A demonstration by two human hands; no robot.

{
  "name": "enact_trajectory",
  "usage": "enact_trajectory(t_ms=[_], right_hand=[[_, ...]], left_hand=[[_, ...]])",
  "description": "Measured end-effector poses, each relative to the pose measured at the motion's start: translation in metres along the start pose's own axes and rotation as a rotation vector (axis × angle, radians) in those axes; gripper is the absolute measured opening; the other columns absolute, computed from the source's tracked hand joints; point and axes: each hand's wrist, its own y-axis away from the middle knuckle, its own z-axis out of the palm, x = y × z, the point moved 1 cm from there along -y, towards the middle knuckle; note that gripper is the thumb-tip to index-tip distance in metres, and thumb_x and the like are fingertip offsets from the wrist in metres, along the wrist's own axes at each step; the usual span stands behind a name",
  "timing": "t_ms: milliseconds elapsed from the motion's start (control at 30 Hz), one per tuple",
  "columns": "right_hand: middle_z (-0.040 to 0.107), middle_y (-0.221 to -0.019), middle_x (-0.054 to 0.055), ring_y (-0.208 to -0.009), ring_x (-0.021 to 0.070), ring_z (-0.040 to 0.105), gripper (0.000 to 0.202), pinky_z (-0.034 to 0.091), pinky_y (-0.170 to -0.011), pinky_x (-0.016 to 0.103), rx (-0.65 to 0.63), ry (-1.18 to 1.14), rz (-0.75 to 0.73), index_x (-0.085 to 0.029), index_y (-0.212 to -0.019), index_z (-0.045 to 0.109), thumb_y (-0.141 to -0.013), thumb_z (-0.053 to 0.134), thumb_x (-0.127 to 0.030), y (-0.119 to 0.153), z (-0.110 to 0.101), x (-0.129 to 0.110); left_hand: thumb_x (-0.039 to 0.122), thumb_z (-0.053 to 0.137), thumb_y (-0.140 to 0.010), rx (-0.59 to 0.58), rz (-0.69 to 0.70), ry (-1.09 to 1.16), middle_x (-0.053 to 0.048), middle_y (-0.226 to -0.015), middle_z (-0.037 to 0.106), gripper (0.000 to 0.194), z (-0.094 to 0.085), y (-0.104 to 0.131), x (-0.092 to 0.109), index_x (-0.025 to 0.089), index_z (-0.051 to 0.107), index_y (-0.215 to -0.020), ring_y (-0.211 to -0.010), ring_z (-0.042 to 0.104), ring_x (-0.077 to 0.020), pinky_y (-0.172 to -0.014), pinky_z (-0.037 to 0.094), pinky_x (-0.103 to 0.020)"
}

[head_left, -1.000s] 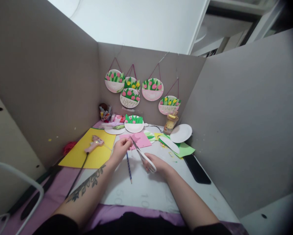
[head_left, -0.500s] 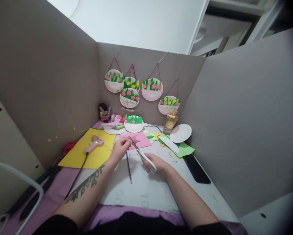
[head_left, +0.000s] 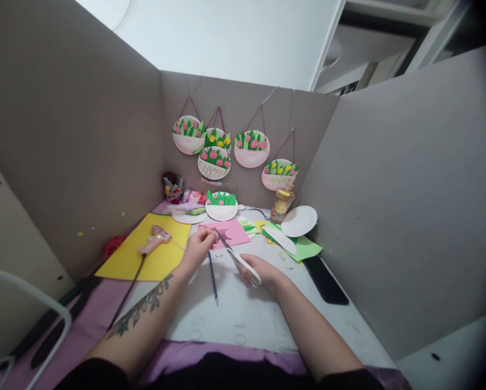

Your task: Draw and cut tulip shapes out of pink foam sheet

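My right hand [head_left: 254, 270] is closed on the white handles of the scissors [head_left: 235, 257], whose blades point up and left to the fingertips of my left hand [head_left: 202, 244]. The fingers of my left hand are pinched together over the edge of a pink sheet [head_left: 232, 234] that has cut-outs in it. Whatever they pinch is too small to make out. Below my left hand, a dark blue pencil [head_left: 213, 279] lies on the white table mat [head_left: 243, 317]. A plate with green paper leaves and pink flowers [head_left: 221, 206] stands behind the pink sheet.
On the left, a pink glue gun [head_left: 156, 241] rests on a yellow sheet [head_left: 124, 262]. To the right lie a black phone [head_left: 326, 280], green paper [head_left: 309, 248] and a white plate [head_left: 299, 221], with a cup [head_left: 282, 206] behind. Decorated plates [head_left: 252, 148] hang on the back panel.
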Motion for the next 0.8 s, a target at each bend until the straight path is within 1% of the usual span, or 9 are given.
enact_trajectory(t_ms=[233, 433, 533, 633, 800], right_hand=[[0.052, -0.057, -0.004, -0.046, 0.0089, 0.049, 0.021, 0.037, -0.041, 0.018, -0.004, 0.017, -0.027, -0.019, -0.076, 0.046, -0.057, 0.053, -0.013, -0.0019, -0.0025, 0.0022], [0.052, -0.056, -0.005, -0.045, 0.0087, 0.049, 0.020, 0.037, -0.041, 0.017, -0.011, 0.010, -0.009, -0.019, -0.076, 0.046, -0.057, 0.053, -0.014, -0.0016, -0.0032, 0.0027], [0.051, -0.056, -0.005, -0.045, 0.0088, 0.049, 0.020, 0.037, -0.041, 0.018, 0.002, 0.002, 0.000, -0.019, -0.075, 0.046, -0.058, 0.053, -0.014, -0.0009, -0.0037, 0.0021], [0.051, -0.055, -0.005, -0.044, 0.0090, 0.048, 0.020, 0.037, -0.040, 0.018, 0.002, 0.006, 0.002, -0.019, -0.075, 0.045, -0.057, 0.053, -0.014, -0.0006, -0.0040, 0.0010], [0.051, -0.056, -0.005, -0.043, 0.0091, 0.048, 0.019, 0.036, -0.039, 0.018, -0.001, 0.014, -0.022, -0.019, -0.075, 0.045, -0.058, 0.053, -0.016, -0.0003, -0.0038, -0.0010]], left_hand=[[0.033, 0.054, -0.075, 0.008, -0.001, 0.018, 0.003, -0.055, 0.051, 0.021, -0.0002, 0.0001, -0.0006, 0.017, 0.055, -0.063, -0.050, 0.043, -0.0092, -0.047, 0.034, -0.020], [0.030, 0.054, -0.075, 0.011, 0.001, 0.031, 0.003, -0.055, 0.049, 0.018, -0.0009, 0.0001, 0.0029, 0.017, 0.055, -0.063, -0.050, 0.044, -0.0095, -0.048, 0.035, -0.020], [0.030, 0.054, -0.075, 0.041, 0.015, 0.034, 0.003, -0.055, 0.050, 0.019, -0.0013, -0.0005, 0.0035, 0.017, 0.053, -0.062, -0.051, 0.045, -0.0093, -0.049, 0.035, -0.020], [0.033, 0.054, -0.077, 0.067, 0.021, 0.024, 0.003, -0.056, 0.050, 0.022, -0.0014, -0.0008, 0.0034, 0.017, 0.053, -0.062, -0.051, 0.045, -0.0092, -0.048, 0.035, -0.020], [0.039, 0.057, -0.076, -0.015, 0.011, 0.004, 0.003, -0.056, 0.050, 0.026, 0.0009, 0.0010, 0.0052, 0.017, 0.053, -0.063, -0.051, 0.044, -0.0091, -0.048, 0.035, -0.020]])
